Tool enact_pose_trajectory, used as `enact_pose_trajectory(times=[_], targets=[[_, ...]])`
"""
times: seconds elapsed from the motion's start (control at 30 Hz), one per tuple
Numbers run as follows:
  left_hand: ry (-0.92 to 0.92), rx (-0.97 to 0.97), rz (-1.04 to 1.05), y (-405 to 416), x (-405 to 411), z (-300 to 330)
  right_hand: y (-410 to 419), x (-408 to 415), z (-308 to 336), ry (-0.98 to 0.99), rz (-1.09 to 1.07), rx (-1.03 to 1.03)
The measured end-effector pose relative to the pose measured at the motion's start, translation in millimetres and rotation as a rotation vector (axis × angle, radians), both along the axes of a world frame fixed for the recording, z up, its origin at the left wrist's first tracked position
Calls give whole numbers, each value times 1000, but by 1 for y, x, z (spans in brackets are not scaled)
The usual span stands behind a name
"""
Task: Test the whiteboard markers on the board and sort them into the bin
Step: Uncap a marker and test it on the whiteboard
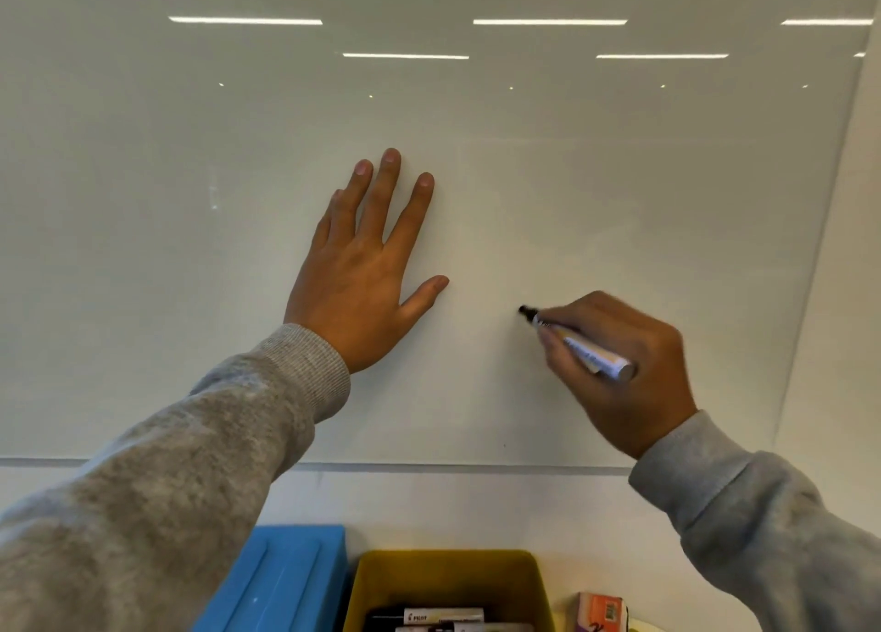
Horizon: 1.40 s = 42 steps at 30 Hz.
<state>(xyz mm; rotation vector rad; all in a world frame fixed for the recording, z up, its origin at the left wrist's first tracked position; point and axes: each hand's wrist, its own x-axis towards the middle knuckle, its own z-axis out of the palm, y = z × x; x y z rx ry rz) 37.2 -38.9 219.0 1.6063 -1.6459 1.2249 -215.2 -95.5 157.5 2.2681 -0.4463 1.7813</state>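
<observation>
The white glossy whiteboard (619,193) fills most of the head view and shows no visible ink marks. My left hand (362,269) lies flat against it with fingers spread and straight. My right hand (619,364) grips an uncapped white marker (579,345); its black tip points up-left at the board surface. Below, a yellow bin (448,569) holds several white-and-black markers (443,616) lying on their sides.
A blue foam block or lid (281,579) sits left of the yellow bin. An orange-and-white eraser box (601,611) stands to the bin's right. The board's lower edge (429,465) runs across above them; its right edge meets a side wall.
</observation>
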Motion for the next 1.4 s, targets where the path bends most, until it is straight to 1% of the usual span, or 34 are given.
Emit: enact_pose_trajectory(times=[0.07,0.1,0.13,0.23,0.27,0.37,0.4,0.5,0.53,0.67,0.7,0.77,0.83,1.03,1.13,1.17,1.23,1.3,1.4], targets=[[5,7,-4,0,0,-1,-2,-9,9,-141,-14,-1],[7,10,-7,1,-1,-1,-2,-10,10,-178,-29,-2],[6,13,-9,0,-1,-1,-2,-9,8,-165,-27,8],[3,20,-2,1,0,-2,2,1,-9,30,-33,23],[4,22,1,1,0,-3,1,-1,-8,34,-33,21],[13,31,-1,1,-1,-5,-1,-11,3,-133,-44,20],[17,32,-2,0,-1,-5,-1,-10,1,-141,-45,24],[20,33,-4,1,-1,-5,4,-2,-16,32,-49,40],[20,37,-4,2,-1,-6,3,-3,-18,58,-48,33],[5,58,11,3,1,-17,0,-17,-8,-110,-72,30],[-1,62,13,3,1,-20,1,-17,-10,-98,-76,36],[-7,65,15,3,2,-23,4,-10,-21,2,-85,52],[3,71,9,4,2,-24,4,-6,-31,51,-89,105],[15,134,-17,14,3,-23,14,-5,-33,-1,-64,176],[64,168,-83,27,4,-30,26,-3,-43,-13,-1,307],[75,166,-111,32,4,-36,31,-2,-48,-29,24,377],[129,172,-182,46,3,-55,43,3,-60,-96,106,585],[280,261,-265,63,0,-79,55,10,-74,-188,215,788],[587,467,-326,83,-8,-117,69,22,-94,-292,296,948]])
